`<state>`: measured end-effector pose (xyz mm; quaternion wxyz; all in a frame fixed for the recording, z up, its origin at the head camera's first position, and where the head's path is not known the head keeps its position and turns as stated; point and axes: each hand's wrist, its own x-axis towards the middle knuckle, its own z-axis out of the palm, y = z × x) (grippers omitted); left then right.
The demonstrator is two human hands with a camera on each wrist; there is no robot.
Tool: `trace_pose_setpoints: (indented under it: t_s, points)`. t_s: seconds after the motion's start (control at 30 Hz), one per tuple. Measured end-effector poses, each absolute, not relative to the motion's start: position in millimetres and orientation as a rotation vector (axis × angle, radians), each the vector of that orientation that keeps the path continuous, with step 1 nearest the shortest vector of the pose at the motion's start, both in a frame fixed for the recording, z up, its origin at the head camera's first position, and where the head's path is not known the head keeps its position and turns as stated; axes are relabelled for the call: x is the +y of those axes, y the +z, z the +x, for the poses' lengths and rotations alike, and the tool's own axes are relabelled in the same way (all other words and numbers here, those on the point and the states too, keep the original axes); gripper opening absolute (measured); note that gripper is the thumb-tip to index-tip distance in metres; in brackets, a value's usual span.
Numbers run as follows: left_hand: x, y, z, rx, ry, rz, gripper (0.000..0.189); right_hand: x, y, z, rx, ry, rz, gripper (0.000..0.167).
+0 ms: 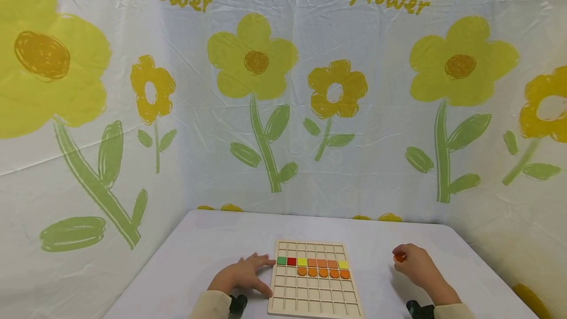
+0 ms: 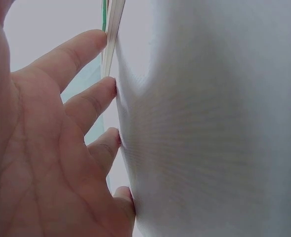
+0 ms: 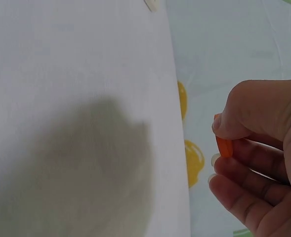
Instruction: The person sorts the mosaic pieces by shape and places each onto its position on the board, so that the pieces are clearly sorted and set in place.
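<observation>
A wooden grid board (image 1: 312,304) lies on the white table. One row of it carries coloured square tiles (image 1: 312,262): green, red, yellow, several orange, then yellow. Just below that row sit several round orange discs (image 1: 324,273). My left hand (image 1: 243,274) is spread at the board's left side, fingers straight, with the thumb and index finger touching its edge; in the left wrist view the other fingertips (image 2: 125,195) rest on the tabletop. Off to the right of the board, above the table, my right hand (image 1: 418,266) pinches an orange disc (image 3: 224,143) between thumb and fingers.
The white table (image 1: 212,233) has rounded far corners. Around it hangs a white curtain (image 1: 381,161) printed with yellow flowers, green stems and the word "flower". Dark wrist straps (image 1: 236,305) show at both sleeves.
</observation>
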<state>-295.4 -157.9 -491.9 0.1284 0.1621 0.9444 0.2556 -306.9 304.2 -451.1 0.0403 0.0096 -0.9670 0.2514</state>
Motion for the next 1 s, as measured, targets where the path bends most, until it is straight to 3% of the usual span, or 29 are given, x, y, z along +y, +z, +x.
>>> trace_pose_setpoints:
  t_s: [0.47, 1.0]
  points:
    - [-158.1, -492.6, -296.4, 2.742, 0.751, 0.456, 0.080, 276.2, -456.8, -309.7, -2.968, 0.728, 0.168, 0.022]
    - [-158.5, -493.3, -295.3, 2.736, 0.759, 0.460, 0.080, 232.8, -458.8, -307.4, -2.930, 0.728, 0.321, 0.023]
